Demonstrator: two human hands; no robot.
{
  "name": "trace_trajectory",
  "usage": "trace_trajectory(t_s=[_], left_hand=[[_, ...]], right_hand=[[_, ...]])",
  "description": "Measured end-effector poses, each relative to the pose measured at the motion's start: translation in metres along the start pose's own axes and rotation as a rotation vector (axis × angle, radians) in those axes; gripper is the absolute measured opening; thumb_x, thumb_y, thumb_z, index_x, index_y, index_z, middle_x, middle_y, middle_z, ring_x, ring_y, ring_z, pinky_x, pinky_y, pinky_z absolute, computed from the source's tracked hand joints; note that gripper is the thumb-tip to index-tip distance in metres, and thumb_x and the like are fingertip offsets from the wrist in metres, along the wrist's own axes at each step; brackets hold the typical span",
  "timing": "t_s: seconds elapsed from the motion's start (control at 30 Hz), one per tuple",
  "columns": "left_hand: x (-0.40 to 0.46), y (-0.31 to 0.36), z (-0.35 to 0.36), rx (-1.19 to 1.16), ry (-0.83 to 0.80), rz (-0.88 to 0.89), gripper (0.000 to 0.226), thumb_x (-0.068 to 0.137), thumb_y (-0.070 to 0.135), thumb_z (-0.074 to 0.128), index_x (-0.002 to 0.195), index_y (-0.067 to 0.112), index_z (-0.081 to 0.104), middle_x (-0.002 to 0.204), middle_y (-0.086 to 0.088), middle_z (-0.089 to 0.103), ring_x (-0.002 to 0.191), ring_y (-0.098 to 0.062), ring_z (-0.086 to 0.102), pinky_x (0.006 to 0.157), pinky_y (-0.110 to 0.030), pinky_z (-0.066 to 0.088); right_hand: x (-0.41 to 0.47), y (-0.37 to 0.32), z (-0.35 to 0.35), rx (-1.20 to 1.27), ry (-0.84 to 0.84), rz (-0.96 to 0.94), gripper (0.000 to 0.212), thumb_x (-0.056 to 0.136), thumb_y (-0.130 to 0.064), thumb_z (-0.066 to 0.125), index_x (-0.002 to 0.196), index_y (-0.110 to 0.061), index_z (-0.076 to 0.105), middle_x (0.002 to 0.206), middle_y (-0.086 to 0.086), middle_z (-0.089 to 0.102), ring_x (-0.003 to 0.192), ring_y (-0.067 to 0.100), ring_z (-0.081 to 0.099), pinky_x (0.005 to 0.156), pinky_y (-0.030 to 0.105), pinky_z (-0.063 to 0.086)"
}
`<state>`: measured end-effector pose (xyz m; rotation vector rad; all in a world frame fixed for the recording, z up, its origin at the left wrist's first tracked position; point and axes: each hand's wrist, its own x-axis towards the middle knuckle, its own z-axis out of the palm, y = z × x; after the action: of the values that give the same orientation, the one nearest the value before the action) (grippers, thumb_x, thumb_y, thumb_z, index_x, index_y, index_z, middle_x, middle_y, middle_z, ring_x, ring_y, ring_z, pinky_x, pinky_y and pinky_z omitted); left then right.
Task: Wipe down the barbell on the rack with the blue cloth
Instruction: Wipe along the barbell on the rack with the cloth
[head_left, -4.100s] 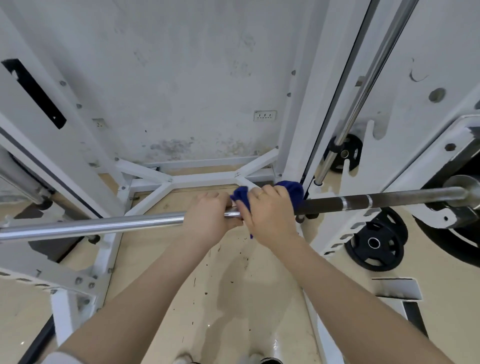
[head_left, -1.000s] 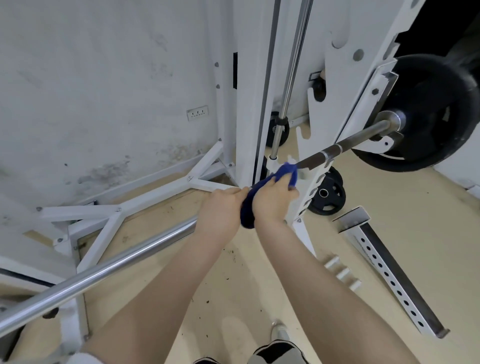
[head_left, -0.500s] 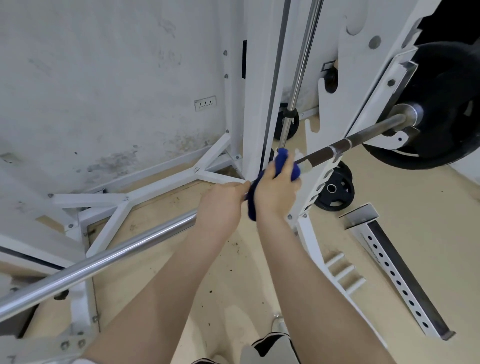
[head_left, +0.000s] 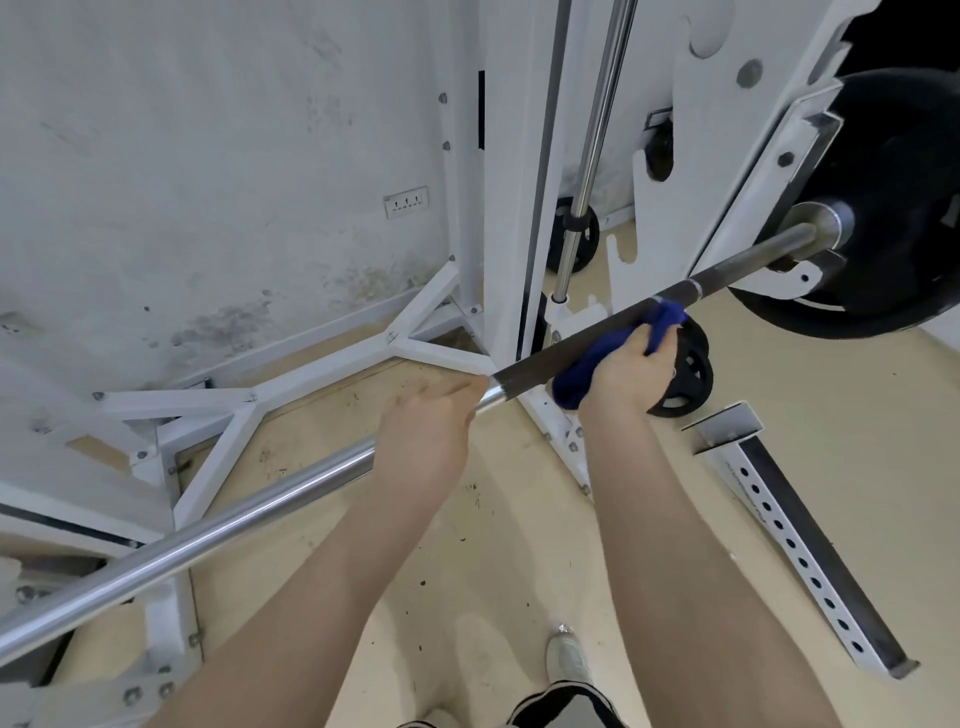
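White rack (head_left: 511, 171) fills the frame top to bottom, its base struts on the floor by the wall; black plate (head_left: 904, 208) loaded at the far right end. The barbell (head_left: 249, 512) sits across the rack, long axis running from bottom-left up to top-right: shiny smooth steel on the left, dark knurled section from the middle up toward the sleeve. Loose perforated upright (head_left: 810, 551) lies on the floor, lower right. Left hand (head_left: 423, 439) grips the bar where smooth steel meets knurl, fingers curled over the top, steadying. Right hand (head_left: 626, 371) is further up the bar, fingers wrapped round the blue cloth (head_left: 582, 371), which is bunched against the knurl; one cloth end pokes out past the fingers toward the plate. Right hand is nearer the unwiped stretch, which lies up-right along the bar axis, so the next stroke likely goes that way, toward the sleeve. Versus half a second ago: right hand and cloth have slid up-right, a bare knurled gap now shows between the two hands where they were nearly touching; left hand is about where it was.
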<state>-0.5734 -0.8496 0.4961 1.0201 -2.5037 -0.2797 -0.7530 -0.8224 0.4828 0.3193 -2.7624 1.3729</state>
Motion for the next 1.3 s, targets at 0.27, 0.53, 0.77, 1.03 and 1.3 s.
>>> trace_trajectory(t_s=[0.27,0.53,0.77,1.03,1.3], left_hand=[[0.002,0.004,-0.006,-0.049,-0.095,-0.064,0.029,0.088,0.006,0.049,0.110,0.019,0.064,0.102,-0.003,0.069,0.088,-0.032,0.060,0.069,-0.040,0.048],[-0.002,0.008,-0.008,-0.063,-0.045,-0.088,0.034,0.087,0.003,0.052,0.116,0.015,0.064,0.108,-0.006,0.070,0.089,-0.033,0.062,0.074,-0.040,0.050],[-0.002,0.014,-0.008,-0.030,-0.090,-0.172,0.036,0.086,0.006,0.050,0.117,0.022,0.061,0.105,-0.001,0.068,0.086,-0.028,0.059,0.074,-0.035,0.045],[0.000,0.028,0.002,-0.024,-0.034,-0.241,0.033,0.087,0.013,0.056,0.119,0.017,0.059,0.113,-0.003,0.065,0.100,-0.028,0.056,0.090,-0.039,0.043],[0.018,0.050,0.013,-0.002,-0.010,-0.271,0.040,0.084,0.015,0.060,0.123,0.014,0.054,0.113,-0.008,0.060,0.104,-0.033,0.051,0.090,-0.042,0.041]], right_hand=[[-0.068,-0.023,-0.009,-0.053,-0.263,-0.759,0.036,0.079,-0.004,0.060,0.113,-0.017,0.063,0.112,0.010,0.054,0.092,0.027,0.055,0.057,0.028,0.040],[0.007,-0.011,-0.012,-0.242,-0.078,-0.780,0.024,0.076,-0.017,0.057,0.096,-0.014,0.071,0.079,0.013,0.061,0.062,0.034,0.058,0.059,0.038,0.044],[-0.033,-0.004,-0.014,-0.089,-0.296,-1.094,0.029,0.066,-0.005,0.074,0.092,-0.015,0.068,0.080,0.011,0.064,0.055,0.029,0.057,0.048,0.031,0.049],[0.026,0.005,-0.020,-0.130,-0.183,-0.788,0.034,0.071,0.000,0.065,0.104,-0.007,0.067,0.094,0.022,0.058,0.057,0.035,0.056,0.047,0.035,0.047],[0.022,0.006,-0.022,-0.124,-0.425,-0.982,0.018,0.089,-0.017,0.055,0.103,-0.011,0.065,0.094,0.014,0.061,0.076,0.036,0.060,0.060,0.039,0.050]])
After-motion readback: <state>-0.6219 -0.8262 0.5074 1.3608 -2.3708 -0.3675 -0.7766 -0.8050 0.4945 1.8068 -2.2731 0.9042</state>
